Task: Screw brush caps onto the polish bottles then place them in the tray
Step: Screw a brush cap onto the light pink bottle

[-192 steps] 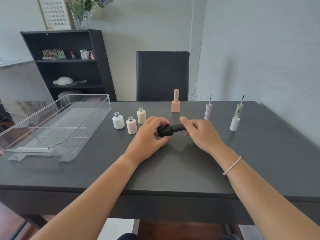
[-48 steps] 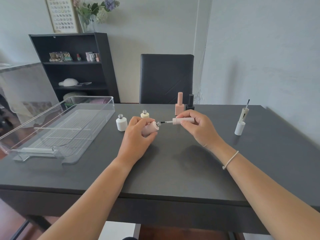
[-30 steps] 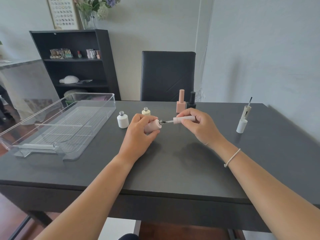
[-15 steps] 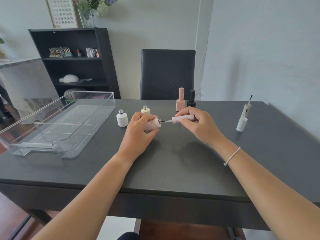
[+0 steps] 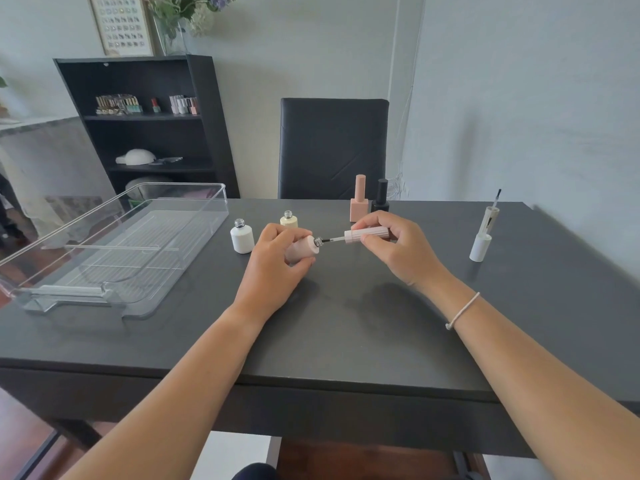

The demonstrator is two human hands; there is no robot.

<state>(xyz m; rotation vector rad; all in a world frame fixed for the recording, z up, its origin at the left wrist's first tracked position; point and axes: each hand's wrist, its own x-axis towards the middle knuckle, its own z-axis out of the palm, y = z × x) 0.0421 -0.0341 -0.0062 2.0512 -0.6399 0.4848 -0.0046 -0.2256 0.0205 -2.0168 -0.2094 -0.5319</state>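
Note:
My left hand (image 5: 277,268) grips a pale pink polish bottle (image 5: 304,248) tipped on its side, neck pointing right. My right hand (image 5: 394,247) holds a ribbed pink brush cap (image 5: 363,235) level, and its brush tip sits in the bottle's neck. An uncapped white bottle (image 5: 241,237) and an uncapped cream bottle (image 5: 288,219) stand just behind my left hand. A capped peach bottle (image 5: 358,199) and a capped black bottle (image 5: 381,197) stand behind my right hand. The clear tray (image 5: 145,289) lies at the left, holding nothing.
Two loose brush caps stand on end at the right: a white cap (image 5: 480,247) and a cream cap (image 5: 491,216) with its brush up. A black chair (image 5: 332,147) stands behind the dark table (image 5: 346,334), and a black shelf (image 5: 145,126) stands at the back left.
Over the last second the brush tip has gone a little further into the pink bottle's neck. Earlier, the black bottle was capped and stood behind, and both hands took up the pink bottle and cap.

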